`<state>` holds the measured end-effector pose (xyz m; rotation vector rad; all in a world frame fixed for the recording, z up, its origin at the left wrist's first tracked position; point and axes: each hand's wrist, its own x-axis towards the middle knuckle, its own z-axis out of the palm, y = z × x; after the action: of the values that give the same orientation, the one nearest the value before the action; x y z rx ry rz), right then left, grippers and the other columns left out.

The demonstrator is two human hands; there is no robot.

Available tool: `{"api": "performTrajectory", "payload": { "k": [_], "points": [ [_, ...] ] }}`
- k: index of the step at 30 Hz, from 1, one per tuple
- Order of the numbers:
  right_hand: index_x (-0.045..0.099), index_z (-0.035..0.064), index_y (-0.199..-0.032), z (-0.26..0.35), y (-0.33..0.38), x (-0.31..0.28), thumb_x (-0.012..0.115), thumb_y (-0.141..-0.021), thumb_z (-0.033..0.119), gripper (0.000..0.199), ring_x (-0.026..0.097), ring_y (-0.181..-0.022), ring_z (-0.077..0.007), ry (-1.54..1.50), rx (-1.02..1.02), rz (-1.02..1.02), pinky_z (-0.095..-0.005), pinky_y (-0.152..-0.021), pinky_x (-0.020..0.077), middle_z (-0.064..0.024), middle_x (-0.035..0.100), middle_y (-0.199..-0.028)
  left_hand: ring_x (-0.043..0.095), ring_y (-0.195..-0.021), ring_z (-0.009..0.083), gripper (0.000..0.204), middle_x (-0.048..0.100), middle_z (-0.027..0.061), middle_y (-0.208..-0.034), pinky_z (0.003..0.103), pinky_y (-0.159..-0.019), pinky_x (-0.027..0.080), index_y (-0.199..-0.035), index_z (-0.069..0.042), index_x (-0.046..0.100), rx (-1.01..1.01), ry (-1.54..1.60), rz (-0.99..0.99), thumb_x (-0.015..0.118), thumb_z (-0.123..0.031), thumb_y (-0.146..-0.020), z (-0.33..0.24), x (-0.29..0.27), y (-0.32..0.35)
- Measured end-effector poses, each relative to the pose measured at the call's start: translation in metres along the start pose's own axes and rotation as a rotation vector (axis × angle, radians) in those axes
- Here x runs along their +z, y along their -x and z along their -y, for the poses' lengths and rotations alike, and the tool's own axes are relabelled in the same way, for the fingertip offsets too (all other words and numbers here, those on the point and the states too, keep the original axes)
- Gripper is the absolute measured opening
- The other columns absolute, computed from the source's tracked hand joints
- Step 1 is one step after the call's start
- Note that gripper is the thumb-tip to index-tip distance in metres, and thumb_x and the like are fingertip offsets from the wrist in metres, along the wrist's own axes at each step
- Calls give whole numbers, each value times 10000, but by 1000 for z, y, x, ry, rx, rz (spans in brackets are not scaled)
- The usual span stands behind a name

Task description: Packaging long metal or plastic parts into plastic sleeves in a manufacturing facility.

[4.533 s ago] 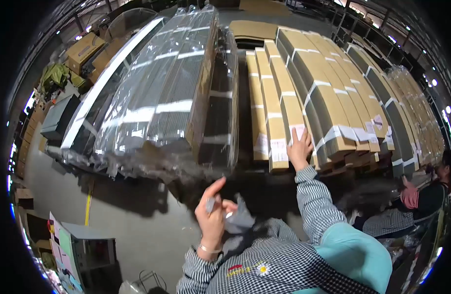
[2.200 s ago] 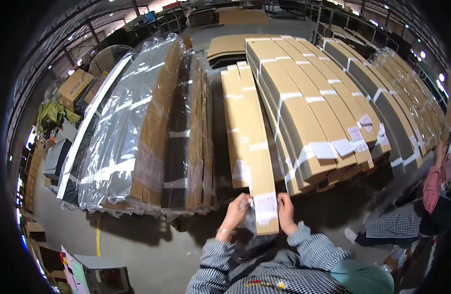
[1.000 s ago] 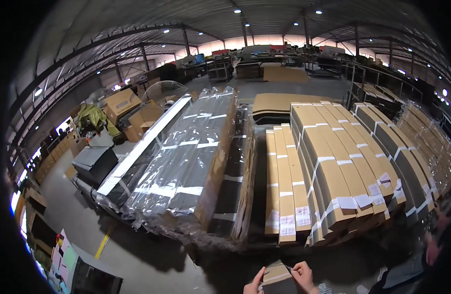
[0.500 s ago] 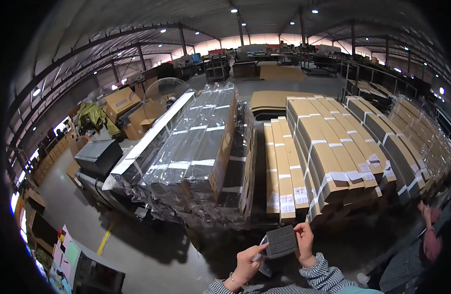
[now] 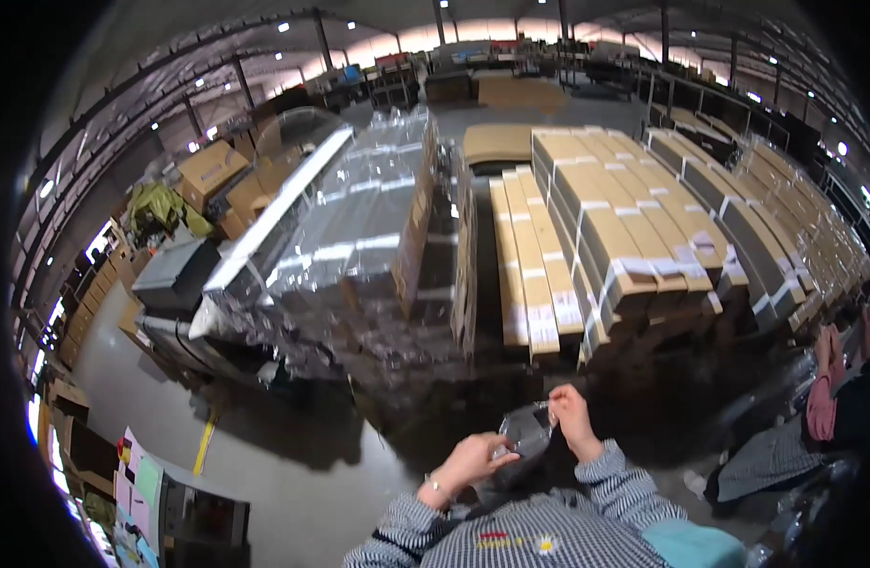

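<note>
A small clear plastic bag is between my two hands, glossy and greyish in front of my apron. Whether the dark ribbed piece is inside it I cannot make out. My left hand pinches its lower left side between thumb and fingers. On the upper right, my right hand grips the bag's edge with the fingertips, the other fingers curled. Striped sleeves cover both forearms, and the checked apron lies below the hands.
Strapped stacks of long brown cartons stand ahead on the right. A film-wrapped stack of dark long boxes stands ahead on the left. Another person's hand shows at the right. A dark machine stands at the lower left.
The dark ribbed piece, plain between my hands before, no longer shows clearly; clear plastic is there instead. My hands have risen slightly in the view, as the view tilted downward.
</note>
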<state>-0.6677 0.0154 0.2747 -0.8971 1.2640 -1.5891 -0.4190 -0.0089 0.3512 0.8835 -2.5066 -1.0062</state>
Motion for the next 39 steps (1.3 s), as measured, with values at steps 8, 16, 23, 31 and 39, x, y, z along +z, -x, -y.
{"api": "performTrajectory", "payload": {
  "k": [8,16,23,31,39],
  "points": [
    [-20,72,-1579,-7,92,23,766,-866,399,1110,389,-1390,-286,139,-328,356,-436,-1164,298,-184,354,-1516,634,-734,99,193,736,74,-809,274,-675,510,-893,14,733,-72,788,-163,686,-164,-949,-57,-17,3],
    [293,38,-1514,-6,57,65,818,-830,303,902,432,-1363,-237,-868,571,456,-397,-1149,340,-125,415,-1504,563,-606,99,375,713,266,-984,222,-533,435,-1024,78,707,550,963,-557,609,-284,-1010,-190,-154,28],
    [33,112,-1611,37,-65,71,809,-790,48,1132,489,-1286,-237,197,-138,169,-349,-1021,479,-137,439,-1470,447,-625,-5,311,724,127,-1122,158,-558,358,-1301,33,599,156,954,-861,570,-83,-1013,-89,-146,14],
    [586,-23,-1285,226,-373,126,664,-962,267,440,684,-893,-182,14,-241,259,-350,-829,562,-82,705,-1080,402,-569,12,169,740,100,-905,182,-541,322,-1103,8,680,-156,985,-1269,571,-59,-993,-9,-124,50],
    [623,33,-1278,77,-560,186,480,-1026,518,565,606,-1117,-209,-96,155,250,-377,-996,454,-35,666,-1247,528,-700,45,216,715,18,-943,196,-635,421,-1189,20,643,-402,910,-1286,606,-73,-998,-2,-116,29]
  ]
}}
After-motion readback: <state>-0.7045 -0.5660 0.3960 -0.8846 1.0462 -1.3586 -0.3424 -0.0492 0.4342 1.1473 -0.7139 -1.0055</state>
